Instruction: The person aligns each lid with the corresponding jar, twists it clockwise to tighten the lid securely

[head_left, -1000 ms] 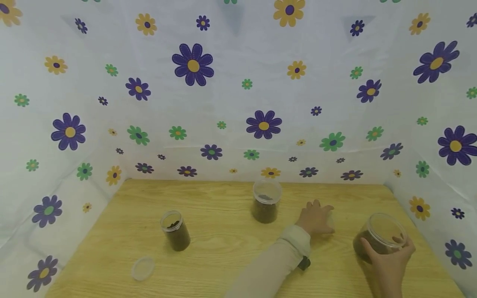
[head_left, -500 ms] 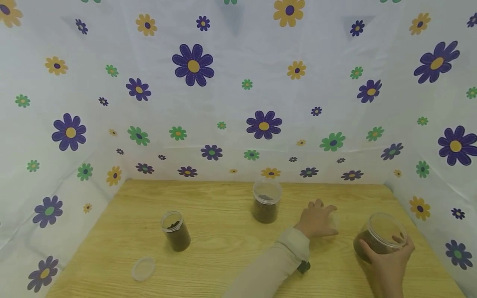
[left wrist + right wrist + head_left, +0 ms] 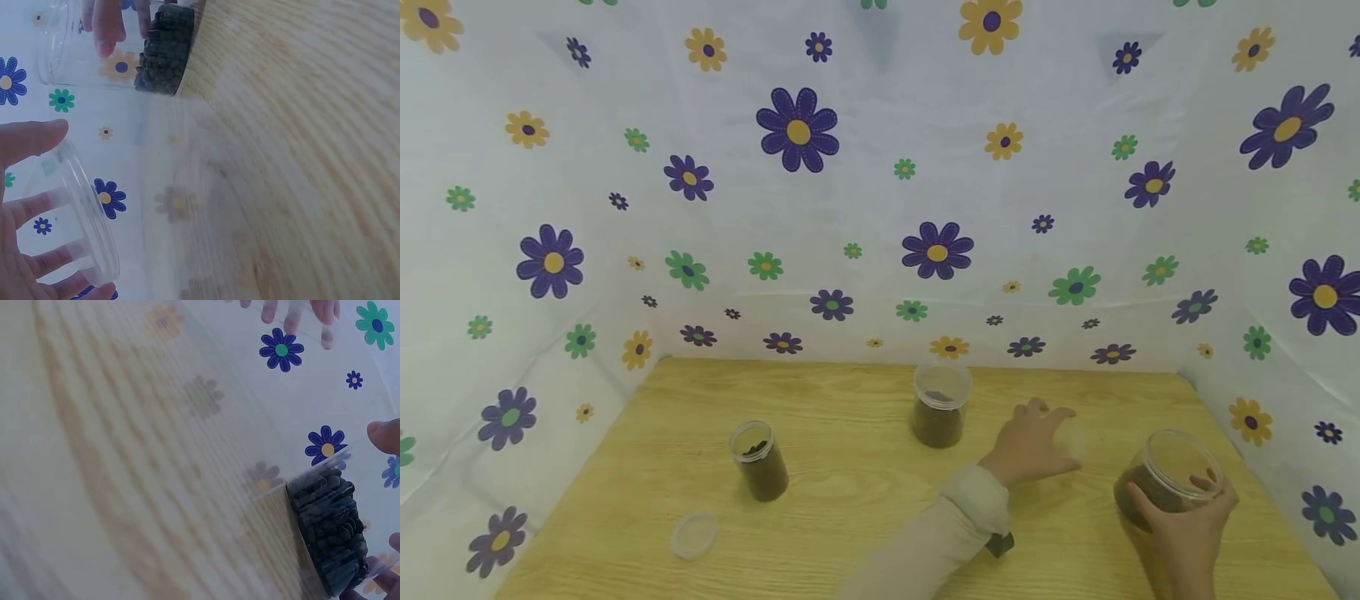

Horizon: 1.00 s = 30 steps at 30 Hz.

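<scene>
A clear round lid (image 3: 94,219) is gripped by its rim between the thumb and fingers of my left hand (image 3: 1028,443); it stands tilted above the table. In the head view the lid (image 3: 1070,443) is faint. My right hand (image 3: 1189,527) holds the side of a wide clear jar (image 3: 1150,492), thumb on the near left and fingers round the right. The jar has no lid on and seems slightly tilted. Dark seeds or beans (image 3: 331,531) fill its lower part. A gap separates the lid from this jar.
Another open clear jar (image 3: 940,417) with dark contents stands at the back middle. A narrower open jar (image 3: 763,471), nearly full of dark pieces, stands to the left. A small clear lid (image 3: 694,535) lies near it on the wooden table (image 3: 820,550). Flowered cloth (image 3: 865,200) surrounds the table.
My left hand has drawn slightly left and toward me with the lid, away from the wide jar. The right hand and its jar stay put. The head view has shifted a little.
</scene>
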Motion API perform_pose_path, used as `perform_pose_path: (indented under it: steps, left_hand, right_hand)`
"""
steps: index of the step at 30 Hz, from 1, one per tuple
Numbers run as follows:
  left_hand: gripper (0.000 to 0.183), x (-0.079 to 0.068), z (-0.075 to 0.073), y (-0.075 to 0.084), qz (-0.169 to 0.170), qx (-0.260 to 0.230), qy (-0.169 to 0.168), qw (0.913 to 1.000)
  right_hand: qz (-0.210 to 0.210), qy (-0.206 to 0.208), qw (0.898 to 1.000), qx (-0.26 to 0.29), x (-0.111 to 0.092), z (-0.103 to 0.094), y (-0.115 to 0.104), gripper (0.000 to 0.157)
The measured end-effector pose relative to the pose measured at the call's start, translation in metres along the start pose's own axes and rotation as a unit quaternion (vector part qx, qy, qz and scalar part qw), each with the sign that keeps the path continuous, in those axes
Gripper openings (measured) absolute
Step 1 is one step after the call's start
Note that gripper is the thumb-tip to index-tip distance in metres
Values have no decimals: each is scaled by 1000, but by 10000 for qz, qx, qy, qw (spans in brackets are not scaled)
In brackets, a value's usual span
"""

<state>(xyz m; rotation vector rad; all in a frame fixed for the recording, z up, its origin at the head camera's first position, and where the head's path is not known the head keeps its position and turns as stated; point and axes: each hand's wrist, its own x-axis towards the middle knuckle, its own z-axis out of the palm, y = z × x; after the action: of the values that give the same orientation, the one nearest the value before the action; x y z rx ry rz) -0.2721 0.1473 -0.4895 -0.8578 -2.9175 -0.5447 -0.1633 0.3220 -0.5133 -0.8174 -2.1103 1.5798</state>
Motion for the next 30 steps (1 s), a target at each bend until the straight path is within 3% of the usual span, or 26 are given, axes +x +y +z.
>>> perform_pose_path:
  steps: [7, 14, 30]
  left_hand:
    - [71, -15, -11, 0, -20, -355, 112, 9993]
    - [69, -32, -21, 2, 54, -558, 223, 9982]
    - [67, -65, -33, -7, 360, -1003, 848, 9907]
  right_hand:
    - [-78, -118, 9999, -20, -1, -1, -2, 104]
    - [-359, -201, 9980, -477, -4, 3, -5, 105]
    - [-1018, -578, 9901, -772, -10, 2, -9, 110]
